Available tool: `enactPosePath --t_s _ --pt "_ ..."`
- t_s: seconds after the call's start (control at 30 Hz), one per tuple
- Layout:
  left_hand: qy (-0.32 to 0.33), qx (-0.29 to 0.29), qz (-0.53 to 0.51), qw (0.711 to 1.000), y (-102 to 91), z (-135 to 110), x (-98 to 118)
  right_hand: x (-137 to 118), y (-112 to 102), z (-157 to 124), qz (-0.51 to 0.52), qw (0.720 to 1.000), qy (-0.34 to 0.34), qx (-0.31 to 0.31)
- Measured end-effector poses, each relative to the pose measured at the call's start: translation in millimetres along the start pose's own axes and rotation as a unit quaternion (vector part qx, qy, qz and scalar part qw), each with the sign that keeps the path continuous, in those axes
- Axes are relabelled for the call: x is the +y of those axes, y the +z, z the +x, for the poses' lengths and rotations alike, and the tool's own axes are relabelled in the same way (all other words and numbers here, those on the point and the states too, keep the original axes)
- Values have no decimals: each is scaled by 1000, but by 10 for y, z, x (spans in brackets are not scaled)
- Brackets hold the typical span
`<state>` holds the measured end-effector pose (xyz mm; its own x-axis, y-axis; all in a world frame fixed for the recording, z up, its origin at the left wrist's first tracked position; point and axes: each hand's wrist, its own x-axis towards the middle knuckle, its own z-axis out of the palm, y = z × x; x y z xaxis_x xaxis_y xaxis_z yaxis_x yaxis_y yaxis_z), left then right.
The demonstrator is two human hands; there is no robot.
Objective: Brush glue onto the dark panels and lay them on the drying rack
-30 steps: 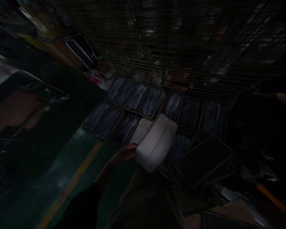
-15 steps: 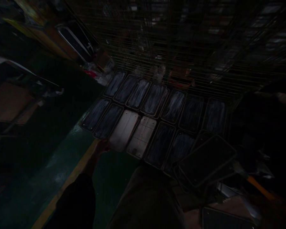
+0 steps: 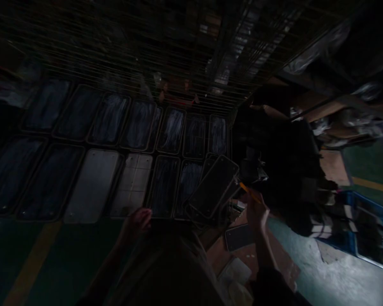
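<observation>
My right hand (image 3: 257, 209) is closed around the orange handle of a brush (image 3: 249, 191), whose head is by the corner of a dark panel (image 3: 214, 187) lying askew on other panels. My left hand (image 3: 139, 219) hangs by the near edge of a pale ribbed panel (image 3: 132, 182), its fingers curled together; darkness hides whether anything is between them. Beside that lies a smooth pale panel (image 3: 91, 185). Around them, dark rounded-corner panels with whitish streaks, such as this streaked panel (image 3: 164, 185), lie in two rows.
A wire mesh rack (image 3: 130, 51) rises behind the rows. At right are a blue crate (image 3: 367, 212) and dark stacked items. Cardboard (image 3: 277, 250) and another dark panel (image 3: 239, 236) lie low at right. A yellow line (image 3: 35, 263) crosses the green floor.
The view has swung right. My left hand has moved off the smooth pale panel's near corner toward the ribbed one. My right hand has come into view and taken hold of the brush.
</observation>
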<state>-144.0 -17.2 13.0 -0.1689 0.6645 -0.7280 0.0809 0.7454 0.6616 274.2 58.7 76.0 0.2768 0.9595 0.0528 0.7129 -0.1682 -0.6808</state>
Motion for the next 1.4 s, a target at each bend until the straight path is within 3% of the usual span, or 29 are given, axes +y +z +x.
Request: enactPosePath --t_s 0.07,0.17,0.23,0.3,0.43,0.53,0.67,0.77,0.83,0.93,1.03,1.13,1.27,1.4 --pt "58 -69 65 994 486 50 96 13 89 159 -11 999 -33 -14" --pt "167 -52 167 970 1108 155 287 32 204 439 -49 994 -91 -32" --pt "203 -20 238 949 1360 220 383 65 266 599 -76 989 -119 -36" --pt "207 -1 279 938 1484 265 423 106 314 687 -96 985 -134 -46" --pt "130 -17 216 968 1554 293 380 127 338 513 -121 976 -156 -86" --pt "69 -36 117 990 1593 278 323 56 294 81 -139 965 -182 -126" --pt "36 -43 53 997 1634 259 287 -89 209 -617 -95 954 -207 -197" --pt "1 -53 22 998 1634 263 275 -172 134 -985 -46 951 -174 -251" --pt "-7 -59 4 998 1624 272 263 -192 87 -1076 -3 951 -134 -278" --pt "3 -78 -14 997 1608 286 236 -149 48 -941 83 949 -50 -301" --pt "28 -93 -9 995 1600 303 212 -21 66 -548 151 945 2 -291" --pt "51 -110 -3 993 1600 324 213 118 123 -66 163 967 15 -196" --pt "61 -117 5 991 1606 350 240 173 234 488 97 993 -41 -58" --pt "58 -114 -7 992 1617 356 238 97 403 770 -20 988 -141 -51"
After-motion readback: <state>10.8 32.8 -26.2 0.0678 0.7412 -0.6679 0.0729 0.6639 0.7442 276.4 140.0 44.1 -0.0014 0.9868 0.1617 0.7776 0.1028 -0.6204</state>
